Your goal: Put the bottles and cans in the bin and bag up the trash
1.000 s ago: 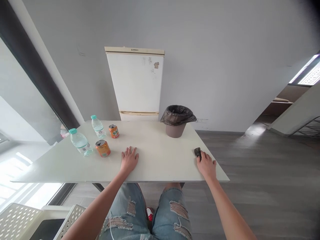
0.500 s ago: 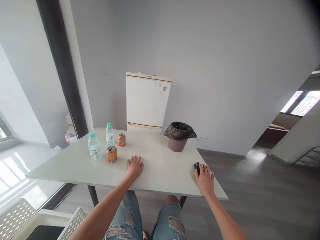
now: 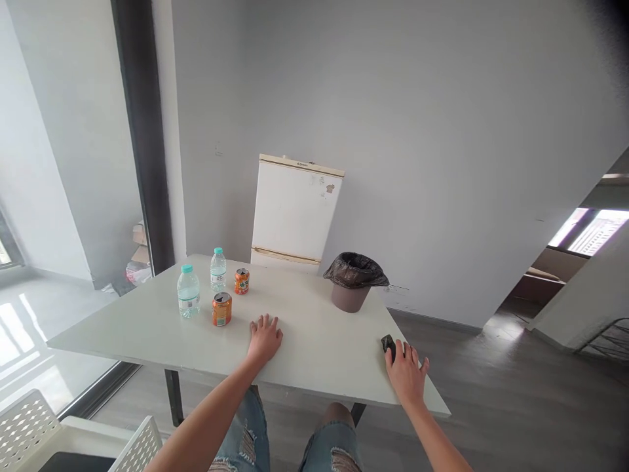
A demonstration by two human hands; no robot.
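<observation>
My left hand (image 3: 265,339) lies flat on the white table (image 3: 314,341), fingers spread, with nothing in it. Near it stand two orange drink cans with dark openings on top, a closer can (image 3: 222,311) and a farther can (image 3: 242,282). Beside them are two clear bottles with teal caps, a nearer bottle (image 3: 189,295) and a farther bottle (image 3: 218,272), both upright. On the table's right side, my right hand (image 3: 407,375) rests with fingers spread, thumb and fingertips against a small crumpled black bundle (image 3: 388,343), perhaps a folded plastic bag. Part of the bundle is hidden under the hand.
A brownish bin (image 3: 350,299) lined with a black bag (image 3: 354,269) stands at the table's back right. Behind the table is a white fridge (image 3: 289,210) against the grey wall. A white chair (image 3: 142,442) with perforated sides is at lower left.
The view has shifted slightly, so the table and its objects sit a little lower. Both hands stay in about the same places on the table.
</observation>
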